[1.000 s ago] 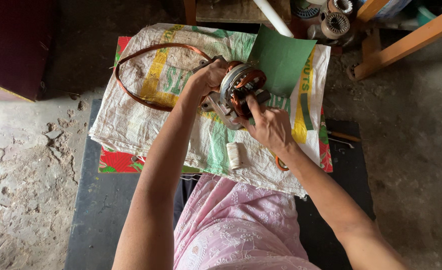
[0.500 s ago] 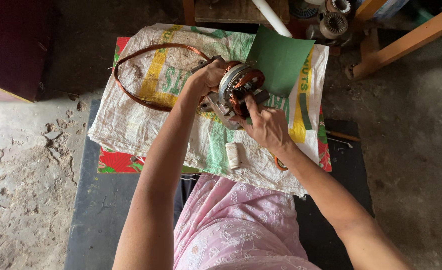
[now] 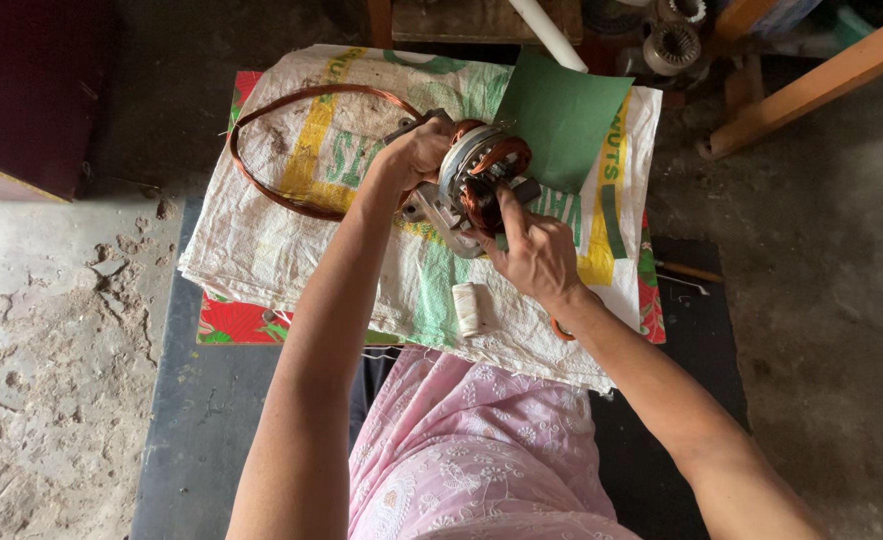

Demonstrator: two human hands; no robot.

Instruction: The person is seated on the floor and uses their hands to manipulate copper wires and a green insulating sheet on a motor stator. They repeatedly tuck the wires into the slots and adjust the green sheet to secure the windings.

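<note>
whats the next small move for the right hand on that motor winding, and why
Probably press the copper winding deeper into the motor stator. The right hand has its fingertips on the coil, which bulges above the core, while the left hand steadies the housing.

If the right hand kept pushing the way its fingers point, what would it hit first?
The right hand points up and slightly left, its fingers already on the copper winding of the motor stator; so it meets that first.
</note>
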